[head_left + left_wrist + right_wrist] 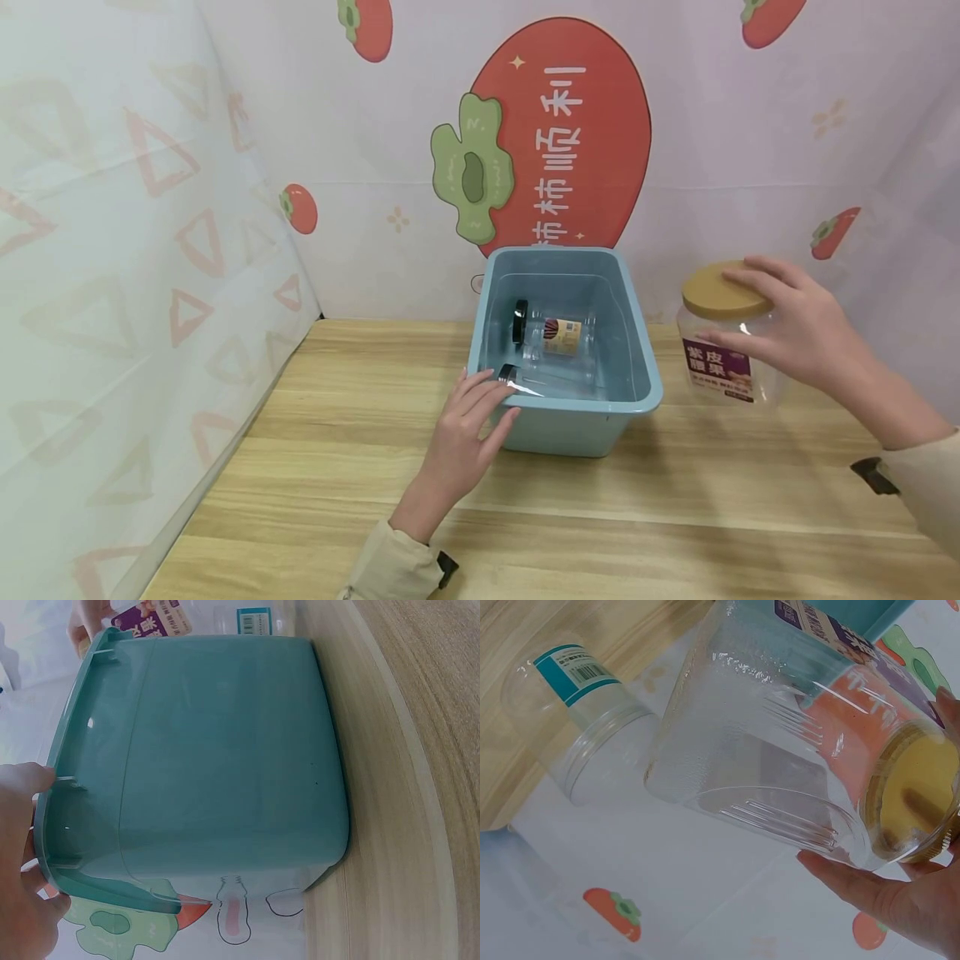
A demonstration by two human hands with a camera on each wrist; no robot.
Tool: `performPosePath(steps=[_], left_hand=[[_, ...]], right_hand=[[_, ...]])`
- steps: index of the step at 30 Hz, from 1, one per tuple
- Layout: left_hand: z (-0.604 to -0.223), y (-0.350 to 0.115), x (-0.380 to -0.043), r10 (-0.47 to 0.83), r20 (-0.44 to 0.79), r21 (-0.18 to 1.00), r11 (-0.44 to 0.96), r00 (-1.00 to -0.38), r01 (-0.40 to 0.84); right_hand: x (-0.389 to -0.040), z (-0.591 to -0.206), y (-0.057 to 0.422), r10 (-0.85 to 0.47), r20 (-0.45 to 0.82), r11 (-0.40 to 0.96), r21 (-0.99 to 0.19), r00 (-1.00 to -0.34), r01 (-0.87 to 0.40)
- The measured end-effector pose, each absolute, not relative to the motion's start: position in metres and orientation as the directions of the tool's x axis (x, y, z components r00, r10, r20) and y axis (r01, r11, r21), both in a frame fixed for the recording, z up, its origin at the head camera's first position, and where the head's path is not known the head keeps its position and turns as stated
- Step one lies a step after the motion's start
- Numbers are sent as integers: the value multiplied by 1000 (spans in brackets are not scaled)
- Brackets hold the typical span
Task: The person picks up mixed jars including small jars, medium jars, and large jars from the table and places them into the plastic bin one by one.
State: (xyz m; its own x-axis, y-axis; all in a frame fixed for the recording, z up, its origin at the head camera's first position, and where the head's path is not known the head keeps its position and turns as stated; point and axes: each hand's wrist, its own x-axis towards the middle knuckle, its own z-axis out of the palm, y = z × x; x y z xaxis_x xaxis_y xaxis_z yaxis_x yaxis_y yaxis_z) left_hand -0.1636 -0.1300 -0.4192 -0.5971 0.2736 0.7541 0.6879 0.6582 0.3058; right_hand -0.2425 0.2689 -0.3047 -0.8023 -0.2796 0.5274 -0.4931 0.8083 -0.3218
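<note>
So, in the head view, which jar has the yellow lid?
The purple-labelled jar in the right hand; the two jars lying in the blue bin have black lids.

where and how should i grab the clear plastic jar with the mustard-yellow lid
Probably by the round mustard-yellow lid, from above and the person's right: the clear plastic jar is roughly upright, lid on top, and the light-blue plastic tub stands to its left.

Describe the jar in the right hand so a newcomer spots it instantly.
Find the blue tub on the wooden table. To its right, the right hand grips a clear jar by its top. Its mustard-yellow lid and purple label set it apart from the black-lidded jars lying in the tub.
</note>
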Motion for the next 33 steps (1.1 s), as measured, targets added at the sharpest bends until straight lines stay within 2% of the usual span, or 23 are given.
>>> performPosePath(steps=[33], left_hand=[[-419, -130, -163, 271, 759, 304, 656, -592, 690]], right_hand=[[-247, -274, 257, -306, 489, 820, -301, -817, -487]])
